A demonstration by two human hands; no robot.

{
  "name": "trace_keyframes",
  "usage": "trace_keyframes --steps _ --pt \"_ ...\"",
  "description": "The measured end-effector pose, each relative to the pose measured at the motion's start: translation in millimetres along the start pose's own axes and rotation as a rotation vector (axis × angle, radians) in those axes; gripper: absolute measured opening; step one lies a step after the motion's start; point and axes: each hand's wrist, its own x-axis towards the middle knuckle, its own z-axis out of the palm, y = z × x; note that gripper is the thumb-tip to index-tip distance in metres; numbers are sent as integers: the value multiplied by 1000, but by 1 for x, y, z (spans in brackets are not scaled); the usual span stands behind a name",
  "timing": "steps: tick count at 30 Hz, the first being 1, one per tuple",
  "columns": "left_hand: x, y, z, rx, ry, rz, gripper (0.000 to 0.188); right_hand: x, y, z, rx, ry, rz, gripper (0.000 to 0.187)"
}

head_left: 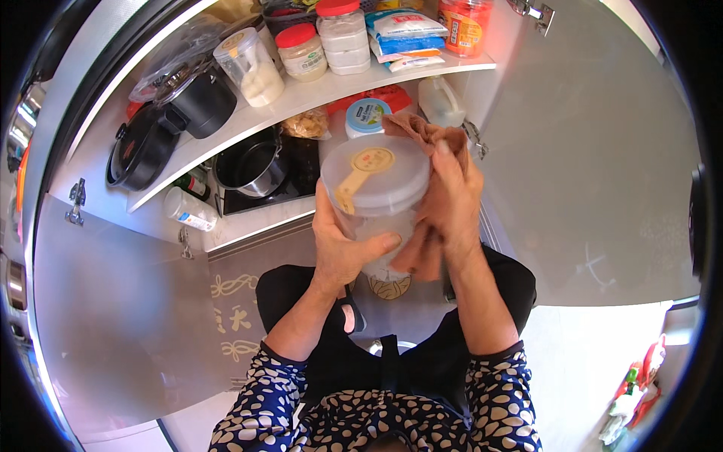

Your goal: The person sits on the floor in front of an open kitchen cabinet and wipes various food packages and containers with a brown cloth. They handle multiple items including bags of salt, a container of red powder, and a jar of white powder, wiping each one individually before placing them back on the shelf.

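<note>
In front of the open cabinet I hold up a clear plastic canister (376, 226) with a frosted round lid (407, 154), which carries a yellow paper seal (354, 181). My left hand (340, 245) is wrapped round the canister's left side, thumb across its front. A brown cloth (428, 241) hangs in my right hand (457, 192), pressed against the right side of the lid and wall. The fingers of that hand are partly hidden behind the cloth. What the canister contains is hard to make out; its lower part looks whitish.
Jars with red lids (296, 36), a clear tub (248, 68), bags (407, 34) and black pots (199, 98) crowd the upper shelf. Below stand a steel pan (252, 162), a blue-lidded tub (367, 117) and a tipped white jar (190, 209). Open doors (587, 188) flank both sides.
</note>
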Motion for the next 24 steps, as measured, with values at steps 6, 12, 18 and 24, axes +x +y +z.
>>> trace_keyframes --steps 6,12,18,24 --pt "1 -10 -1 -108 40 -78 84 0 5 1 -155 -63 -212 20" --pt "6 -15 -3 24 112 -26 79 -18 0 8 -833 -342 -762 40" --pt "7 -18 -7 338 14 185 81 -32 3 6 -1094 -383 -908 37" --pt "7 -18 -2 57 50 -21 84 -17 9 2 -360 -19 -393 24"
